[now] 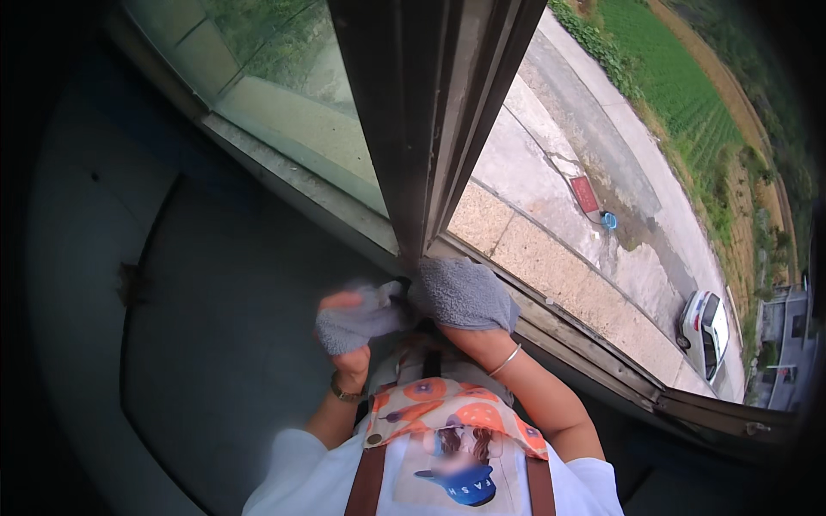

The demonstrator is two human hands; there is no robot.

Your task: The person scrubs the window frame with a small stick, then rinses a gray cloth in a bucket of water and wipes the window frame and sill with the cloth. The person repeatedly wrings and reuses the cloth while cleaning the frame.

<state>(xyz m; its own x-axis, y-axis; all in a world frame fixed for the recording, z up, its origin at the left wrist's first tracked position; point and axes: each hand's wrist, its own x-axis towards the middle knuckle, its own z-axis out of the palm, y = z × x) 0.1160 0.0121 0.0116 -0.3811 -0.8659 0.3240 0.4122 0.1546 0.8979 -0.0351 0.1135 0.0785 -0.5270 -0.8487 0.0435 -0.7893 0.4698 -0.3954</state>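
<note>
Grey fluffy cloth covers most of my right hand, which presses at the foot of the dark window frame post. Its fingers are hidden under the fabric. Just to the left, my left hand is closed on more grey cloth; motion blurs its fingertips. Whether this is one cloth or two, I cannot tell. Both hands are close together at the inner corner of the sill, in front of my body.
A glass pane stands left of the post, above a narrow ledge. On the right the window is open over a sill track. Outside and below are concrete, a white car and a green field. Dark floor lies at left.
</note>
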